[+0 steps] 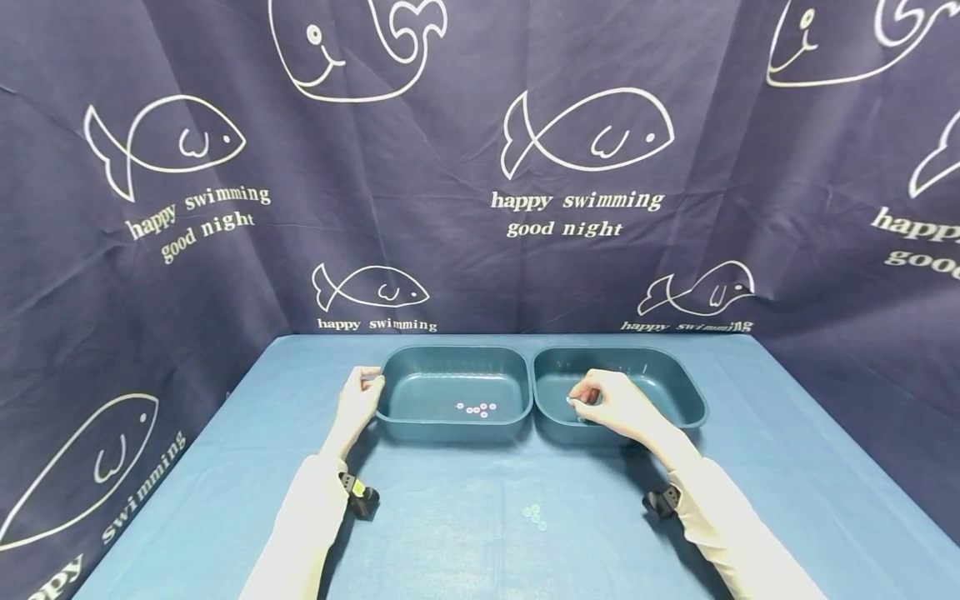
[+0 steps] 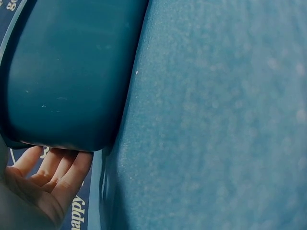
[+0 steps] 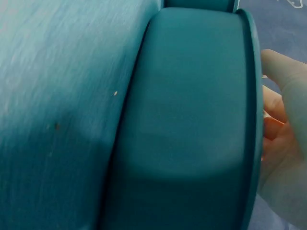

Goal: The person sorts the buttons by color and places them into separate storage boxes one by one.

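Note:
In the head view my left hand (image 1: 358, 402) is at the left end of the left teal tray (image 1: 450, 431). Its fingertips touch the tray's outer end wall, as the left wrist view also shows. Several small pinkish round pieces (image 1: 476, 410) lie on that tray's floor. Over the right teal tray (image 1: 678, 392) is my right hand (image 1: 617, 402), with thumb and index finger pinching a small pale disc (image 1: 572, 401). Below those fingertips another small pale piece (image 1: 581, 419) shows faintly inside the tray. The tray wall (image 3: 192, 105) partly hides the right fingers in the right wrist view.
Several small clear greenish round pieces (image 1: 535, 514) lie on the blue tablecloth (image 1: 450, 533) in front of the trays. The two trays stand side by side near the back edge. A dark fish-print curtain (image 1: 465, 275) hangs behind and at both sides.

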The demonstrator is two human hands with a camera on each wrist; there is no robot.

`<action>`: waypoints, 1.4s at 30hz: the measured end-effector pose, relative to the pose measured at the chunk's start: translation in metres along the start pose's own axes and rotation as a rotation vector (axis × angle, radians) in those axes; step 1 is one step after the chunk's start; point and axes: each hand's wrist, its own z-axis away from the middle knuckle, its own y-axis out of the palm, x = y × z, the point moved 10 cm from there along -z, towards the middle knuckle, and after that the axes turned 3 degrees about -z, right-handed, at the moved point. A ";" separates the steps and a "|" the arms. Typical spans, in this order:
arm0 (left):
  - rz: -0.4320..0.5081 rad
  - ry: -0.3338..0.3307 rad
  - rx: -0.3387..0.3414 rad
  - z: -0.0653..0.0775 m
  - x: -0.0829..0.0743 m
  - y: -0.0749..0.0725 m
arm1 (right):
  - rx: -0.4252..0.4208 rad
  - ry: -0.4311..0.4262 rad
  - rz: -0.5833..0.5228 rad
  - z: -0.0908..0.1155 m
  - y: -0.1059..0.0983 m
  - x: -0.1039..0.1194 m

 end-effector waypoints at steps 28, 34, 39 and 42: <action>0.009 0.003 0.002 0.001 -0.002 0.000 | 0.059 0.176 0.131 0.007 -0.005 -0.043; 0.001 0.003 -0.005 0.001 -0.002 -0.001 | 0.071 0.188 0.131 0.008 -0.007 -0.047; 0.001 0.002 -0.005 0.001 -0.002 -0.001 | 0.078 0.191 0.133 0.009 -0.007 -0.049; 0.004 0.001 -0.005 0.001 -0.001 0.000 | 0.076 0.205 0.148 0.009 -0.008 -0.052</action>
